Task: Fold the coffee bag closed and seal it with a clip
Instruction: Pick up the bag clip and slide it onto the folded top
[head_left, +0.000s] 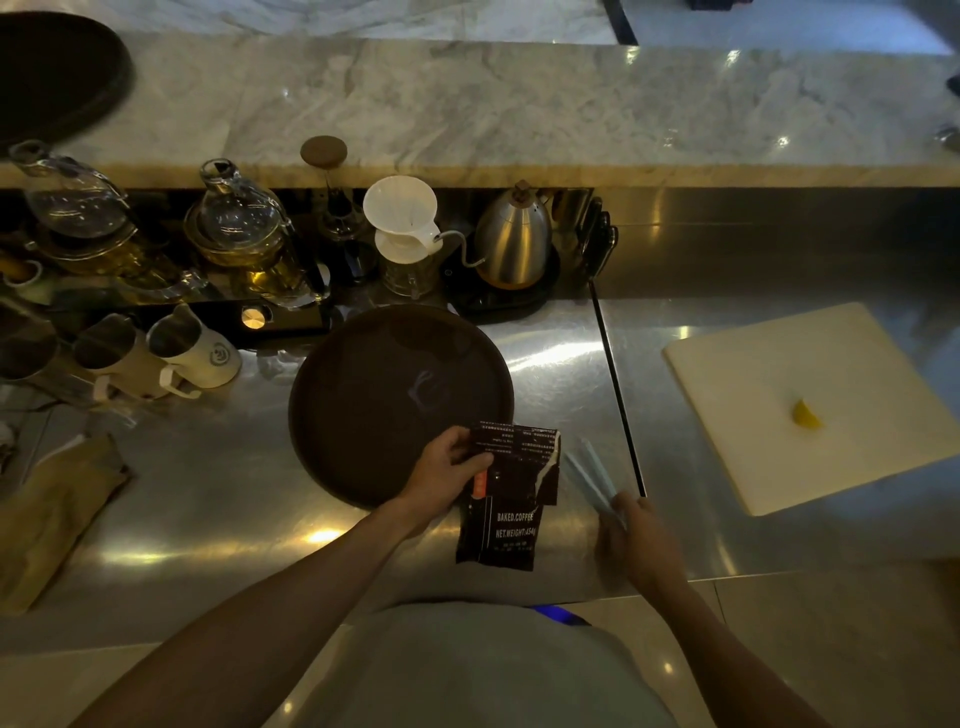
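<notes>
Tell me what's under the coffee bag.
The coffee bag stands on the steel counter, its top overlapping the round brown tray. Directly beneath is hidden.

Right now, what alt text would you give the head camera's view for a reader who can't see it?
A person's left hand pins the folded top of a dark coffee bag on a steel counter, while the right hand holds a pale blue clip beside it. A round dark tray, a kettle and a cutting board lie around them.
</notes>
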